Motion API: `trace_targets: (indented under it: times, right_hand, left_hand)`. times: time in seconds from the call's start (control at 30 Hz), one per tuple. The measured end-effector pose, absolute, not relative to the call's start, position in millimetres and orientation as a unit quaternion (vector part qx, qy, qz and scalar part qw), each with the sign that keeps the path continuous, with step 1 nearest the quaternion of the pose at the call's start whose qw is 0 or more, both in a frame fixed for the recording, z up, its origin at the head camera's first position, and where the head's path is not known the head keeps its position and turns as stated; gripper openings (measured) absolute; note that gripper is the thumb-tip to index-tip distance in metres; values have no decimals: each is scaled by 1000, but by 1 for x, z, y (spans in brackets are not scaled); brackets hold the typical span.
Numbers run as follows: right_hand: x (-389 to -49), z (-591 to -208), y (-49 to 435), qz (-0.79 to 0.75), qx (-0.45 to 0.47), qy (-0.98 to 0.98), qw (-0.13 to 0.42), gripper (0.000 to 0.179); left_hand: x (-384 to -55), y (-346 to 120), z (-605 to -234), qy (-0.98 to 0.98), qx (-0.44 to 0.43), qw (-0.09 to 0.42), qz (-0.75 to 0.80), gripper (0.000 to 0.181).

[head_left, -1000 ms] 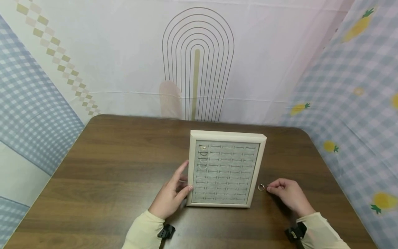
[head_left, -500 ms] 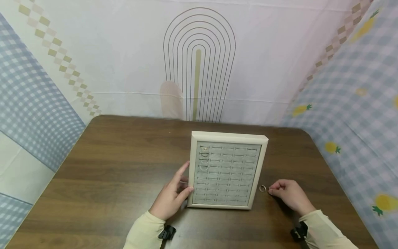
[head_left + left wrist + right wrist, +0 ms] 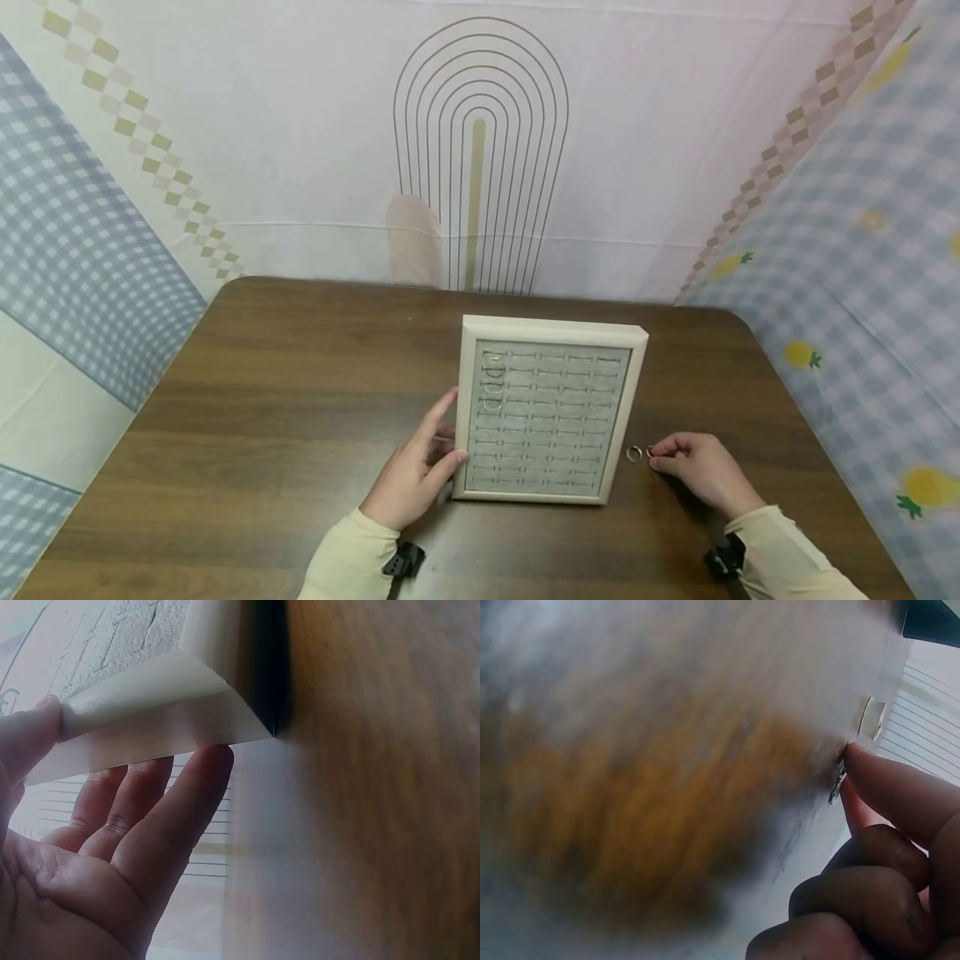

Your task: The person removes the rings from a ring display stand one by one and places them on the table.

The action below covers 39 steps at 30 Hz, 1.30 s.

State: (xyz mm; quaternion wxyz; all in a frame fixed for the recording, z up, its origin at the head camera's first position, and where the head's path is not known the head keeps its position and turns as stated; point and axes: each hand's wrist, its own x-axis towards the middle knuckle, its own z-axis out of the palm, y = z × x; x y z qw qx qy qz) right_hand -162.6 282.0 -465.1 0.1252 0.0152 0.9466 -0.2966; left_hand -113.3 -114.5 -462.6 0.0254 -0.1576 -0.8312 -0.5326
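My left hand (image 3: 408, 483) holds the left side of a cream frame (image 3: 555, 332), with the thumb on its front edge and the other fingertips against its outer side. My right hand (image 3: 701, 471) is low over the table (image 3: 300, 375), to the right of the frame; thumb and forefinger pinch a small ring (image 3: 838, 786), mostly hidden by the fingertips, and the other fingers are folded toward the palm. Which way this ring faces, I cannot tell. A second ring (image 3: 871, 718) is on the table, between the frame and my pinching fingers. The frame stands on its short lower edge, the long axis going up, the front turned to me. In its grey slotted pad (image 3: 551, 450), four rings (image 3: 492, 390) sit in the leftmost column, at the top.
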Motion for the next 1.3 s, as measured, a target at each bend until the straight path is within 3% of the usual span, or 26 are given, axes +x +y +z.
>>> trace_targets:
  times: [0.57,0.93,1.13,1.3]
  right_hand:
    - [-157,-455,280,-281,19,952,121,18]
    - [-139,-412,254,-336,-5,942,7,33]
    - [-125,-387,228,-393,-13,918,-42,26]
    - [-118,-373,207,-448,-26,892,-50,21]
  left_hand:
    - [-112,-114,-461,-832,-156,26,-532,79]
    - [-112,-115,-459,-839,-154,32,-521,81]
    - [-111,-114,-459,-838,-153,28,-523,81]
    - [-110,-113,-458,-834,-151,21,-530,83]
